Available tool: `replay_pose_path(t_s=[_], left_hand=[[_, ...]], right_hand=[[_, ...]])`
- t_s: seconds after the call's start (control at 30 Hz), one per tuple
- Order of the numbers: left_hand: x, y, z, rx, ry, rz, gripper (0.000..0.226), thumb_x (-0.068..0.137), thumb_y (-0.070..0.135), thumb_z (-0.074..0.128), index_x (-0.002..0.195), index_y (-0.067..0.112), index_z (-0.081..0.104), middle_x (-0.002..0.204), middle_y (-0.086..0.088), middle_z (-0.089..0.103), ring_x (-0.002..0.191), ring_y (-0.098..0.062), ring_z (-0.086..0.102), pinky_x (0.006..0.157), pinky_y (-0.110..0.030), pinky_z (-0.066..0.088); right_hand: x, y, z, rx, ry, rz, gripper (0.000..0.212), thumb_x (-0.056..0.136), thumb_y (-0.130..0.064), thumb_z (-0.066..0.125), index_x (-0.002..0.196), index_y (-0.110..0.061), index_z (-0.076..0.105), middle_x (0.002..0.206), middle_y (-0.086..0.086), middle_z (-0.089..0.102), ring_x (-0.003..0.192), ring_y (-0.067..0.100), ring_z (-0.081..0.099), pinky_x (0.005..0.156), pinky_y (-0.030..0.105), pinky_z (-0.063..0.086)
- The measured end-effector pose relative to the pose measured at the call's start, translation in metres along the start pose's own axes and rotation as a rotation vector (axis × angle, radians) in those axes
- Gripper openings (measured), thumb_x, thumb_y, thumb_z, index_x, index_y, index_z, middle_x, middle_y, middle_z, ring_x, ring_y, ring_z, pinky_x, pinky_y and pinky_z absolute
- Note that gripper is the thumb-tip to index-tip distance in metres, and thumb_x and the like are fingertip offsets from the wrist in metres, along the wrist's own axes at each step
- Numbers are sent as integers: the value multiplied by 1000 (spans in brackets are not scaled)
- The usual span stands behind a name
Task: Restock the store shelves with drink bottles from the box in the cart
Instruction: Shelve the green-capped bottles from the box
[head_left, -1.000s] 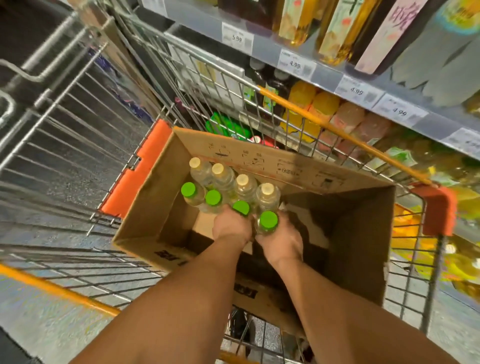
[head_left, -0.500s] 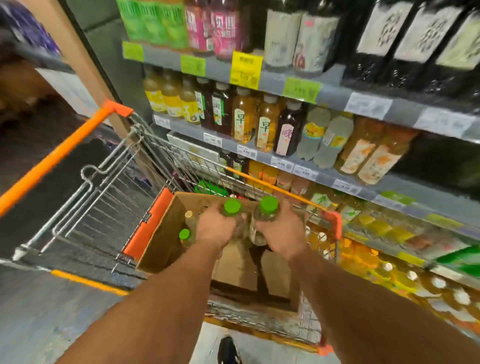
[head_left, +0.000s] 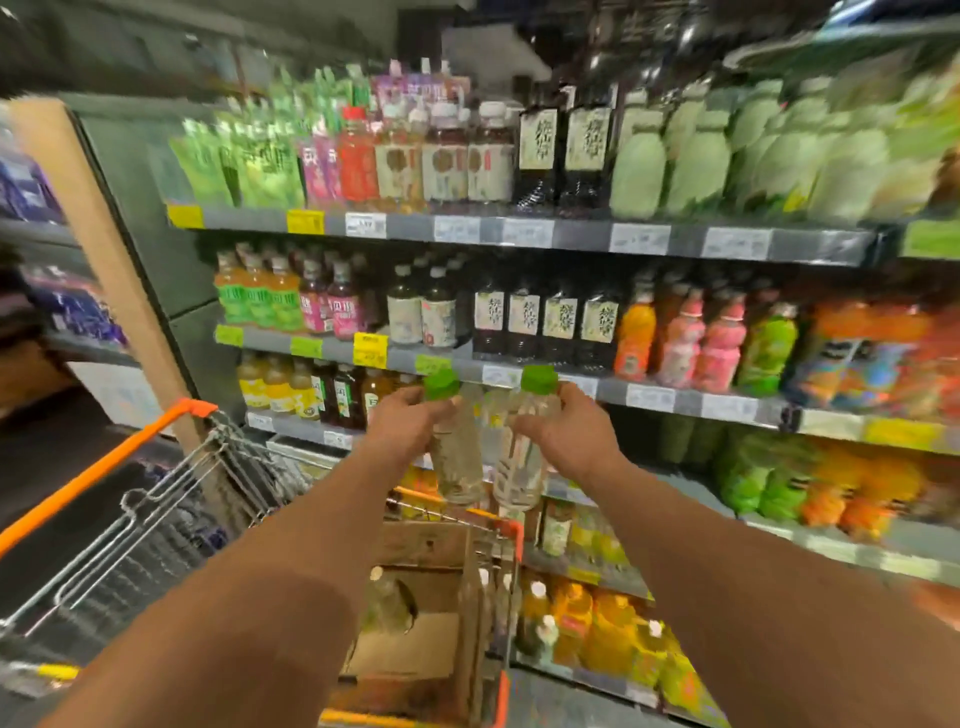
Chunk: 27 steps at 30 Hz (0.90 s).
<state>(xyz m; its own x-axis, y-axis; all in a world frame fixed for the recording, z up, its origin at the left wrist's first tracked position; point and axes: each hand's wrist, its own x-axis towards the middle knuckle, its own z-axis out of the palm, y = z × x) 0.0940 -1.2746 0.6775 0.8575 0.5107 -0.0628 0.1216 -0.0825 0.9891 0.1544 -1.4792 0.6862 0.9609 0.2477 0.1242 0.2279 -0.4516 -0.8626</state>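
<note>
Gripping 1 clear bottle each, both hands are raised in front of the store shelves (head_left: 519, 231). The left hand (head_left: 402, 428) curls around the neck of the left bottle (head_left: 460, 462), and the right hand (head_left: 569, 431) does the same with the right bottle (head_left: 519, 467); both bottles have green caps and hang side by side, almost touching. Below them, the cardboard box (head_left: 415, 649) sits in the wire cart (head_left: 171, 493), with a few white-capped bottles inside it. Motion blur hides the shelf labels.
</note>
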Motion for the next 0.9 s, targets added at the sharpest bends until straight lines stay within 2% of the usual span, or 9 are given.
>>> replay_pose_path(t_s=[0.07,0.13,0.27,0.43,0.6,0.7,0.77,0.83,0.9], left_hand=[[-10,12,22,-24,-52,17,63,62,45,82,116,17,66,110,0,70,103,-23,64,74,-39,57],[-17,18,44,-29,-99,21,49,63,43,83,104,19,70,99,3,73,96,-20,67,73,-39,57],[-22,18,80,16,-185,24,38,66,46,82,93,21,72,88,5,74,85,-18,68,67,-34,56],[-9,8,124,84,-293,61,39,61,48,79,91,22,74,87,3,74,85,-19,69,74,-36,56],[5,-19,158,148,-311,105,31,64,49,79,87,31,71,85,13,72,82,-8,66,69,-26,49],[11,-36,176,166,-350,108,26,69,46,78,90,35,67,92,14,70,88,-9,64,77,-30,49],[14,-44,186,164,-346,104,23,72,45,77,89,36,66,91,15,69,88,-9,63,73,-28,48],[19,-50,195,161,-332,94,22,72,46,76,90,36,67,87,16,69,86,-9,64,65,-25,44],[28,-54,205,157,-315,86,19,72,48,75,87,41,67,84,20,68,84,-6,62,61,-23,41]], right_hand=[[-6,3,-28,24,24,11,67,64,-51,73,122,-26,53,108,-3,65,92,18,62,74,32,51],[-13,8,-51,36,54,33,76,63,-53,71,131,-26,48,115,-1,64,97,20,62,79,35,52],[-25,22,-81,-4,131,57,66,62,-51,69,122,-32,52,97,-10,65,73,3,60,54,21,43],[-30,58,-94,-95,235,148,55,62,-49,71,113,-33,56,97,-12,66,74,5,58,61,26,45],[-28,94,-92,-131,358,228,71,65,-51,74,128,-24,53,119,-1,65,92,15,61,74,28,43],[-25,116,-91,-140,405,269,83,68,-53,75,137,-20,46,129,2,60,111,23,59,80,30,41],[-23,129,-91,-118,413,301,86,68,-53,76,140,-18,43,133,3,57,116,26,56,83,31,41],[-18,141,-91,-104,434,308,83,68,-50,77,137,-15,46,130,4,59,113,25,57,82,30,42],[-11,152,-91,-92,468,298,72,67,-46,79,128,-16,53,113,-1,64,96,19,59,76,27,39]])
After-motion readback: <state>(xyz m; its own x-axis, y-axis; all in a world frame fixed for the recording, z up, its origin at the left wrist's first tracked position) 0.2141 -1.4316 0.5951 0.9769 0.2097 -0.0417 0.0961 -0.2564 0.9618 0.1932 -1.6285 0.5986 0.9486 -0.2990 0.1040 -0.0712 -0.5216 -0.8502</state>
